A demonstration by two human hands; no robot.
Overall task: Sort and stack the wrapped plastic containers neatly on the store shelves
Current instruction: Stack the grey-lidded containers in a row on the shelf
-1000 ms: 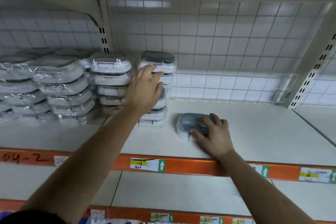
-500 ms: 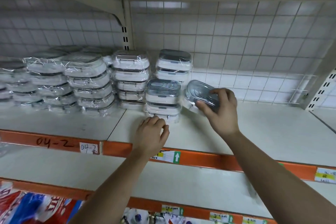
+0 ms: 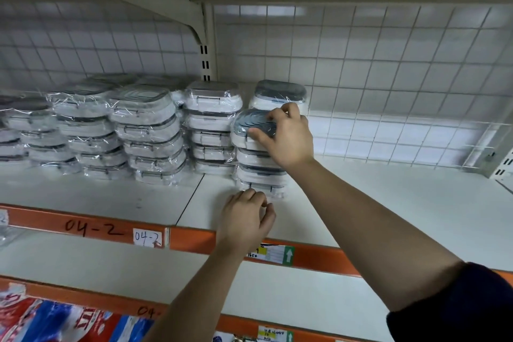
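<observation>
- Fingers (image 3: 287, 112) of the right hand (image 3: 286, 137) curl over the far edge of a wrapped grey-lidded container (image 3: 249, 123), with the thumb on its near side, so the hand clamps it.
- That container sits on top of the front stack (image 3: 259, 172) on the white shelf (image 3: 388, 203), just in front of a taller back stack (image 3: 277, 93).
- Low on the shelf, the left hand (image 3: 244, 221) lies just near of the front stack's bottom container, its fingers loosely curled and holding nothing. Whether the fingertips touch the wrap cannot be told.
- More wrapped stacks (image 3: 150, 130) fill the shelf to the left, packed side by side.
- Behind the shelf stands a wire grid (image 3: 388, 78). The orange front strip (image 3: 319, 257) carries a handwritten 04-2 label (image 3: 147, 237).
</observation>
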